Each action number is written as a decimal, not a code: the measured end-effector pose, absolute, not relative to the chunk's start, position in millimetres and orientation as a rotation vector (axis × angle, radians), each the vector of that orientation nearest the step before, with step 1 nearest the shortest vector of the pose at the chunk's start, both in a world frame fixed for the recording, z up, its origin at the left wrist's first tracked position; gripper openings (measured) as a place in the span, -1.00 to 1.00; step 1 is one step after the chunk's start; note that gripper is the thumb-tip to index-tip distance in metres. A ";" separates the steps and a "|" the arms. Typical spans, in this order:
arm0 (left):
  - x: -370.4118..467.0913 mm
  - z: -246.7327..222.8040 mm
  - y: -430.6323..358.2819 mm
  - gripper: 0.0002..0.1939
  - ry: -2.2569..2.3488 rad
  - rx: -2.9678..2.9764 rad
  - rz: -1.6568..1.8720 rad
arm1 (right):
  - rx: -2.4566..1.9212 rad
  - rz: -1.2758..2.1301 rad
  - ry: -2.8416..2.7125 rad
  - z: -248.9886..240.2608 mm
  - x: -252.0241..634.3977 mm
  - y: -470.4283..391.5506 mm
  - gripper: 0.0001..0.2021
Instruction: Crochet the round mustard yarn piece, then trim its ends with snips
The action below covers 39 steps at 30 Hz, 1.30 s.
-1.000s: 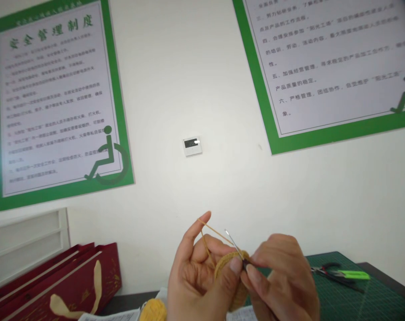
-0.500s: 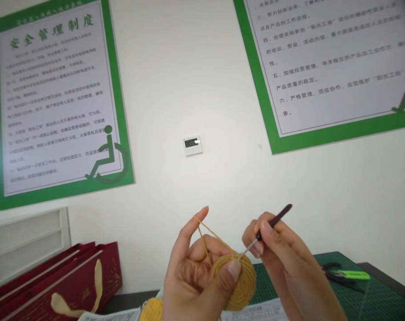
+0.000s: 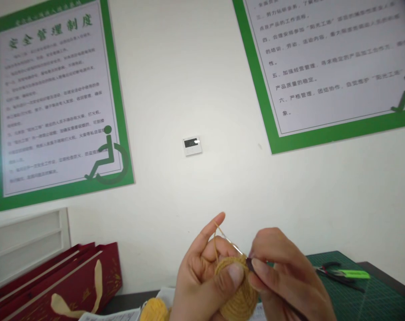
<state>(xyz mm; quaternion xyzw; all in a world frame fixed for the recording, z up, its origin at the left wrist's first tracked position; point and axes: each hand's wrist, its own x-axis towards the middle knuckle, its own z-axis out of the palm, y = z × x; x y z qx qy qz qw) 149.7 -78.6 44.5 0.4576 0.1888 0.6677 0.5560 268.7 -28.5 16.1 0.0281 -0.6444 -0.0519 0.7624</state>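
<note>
My left hand (image 3: 205, 272) pinches a round tan crochet piece (image 3: 241, 301) between thumb and fingers. Its raised index finger carries a loop of tan yarn (image 3: 215, 243) that runs down to the piece. In my right hand (image 3: 286, 272) is a crochet hook with a dark handle (image 3: 250, 264). The hook's metal shaft (image 3: 235, 248) passes at the top edge of the piece and points up left, its tip close to the yarn below the raised finger. My right fingers hide much of the handle and the piece's right edge.
A yellow yarn ball (image 3: 154, 309) and printed papers (image 3: 112, 315) lie at the lower left. Dark red gift bags (image 3: 102, 272) stand further left. On the right, a green cutting mat (image 3: 343, 294) bears pliers (image 3: 339, 277) and a bright green-handled tool (image 3: 354, 274). A wall stands ahead.
My right hand has moved down and in against the crochet piece, and the hook has swung to point up left toward the yarn. My left hand has shifted slightly right and down.
</note>
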 end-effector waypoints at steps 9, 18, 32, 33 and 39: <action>136.5 48.1 -77.4 -0.32 0.396 1.149 1.445 | 0.196 0.960 -1.094 16.6 263.0 -36.2 -0.80; 146.6 40.9 -76.9 -0.44 0.538 1.315 1.792 | 0.066 1.149 -1.151 22.6 259.0 -39.2 -0.78; 150.8 42.3 -76.4 -0.50 0.577 1.296 1.884 | 0.050 0.722 -1.196 19.2 272.0 -34.1 -0.87; 151.1 42.5 -76.5 -0.50 0.578 1.295 1.889 | 0.058 0.693 -1.216 19.4 273.4 -34.1 -0.88; 152.0 43.2 -77.4 -0.50 0.617 1.307 1.913 | 0.048 0.518 -1.328 22.0 280.3 -38.5 -0.86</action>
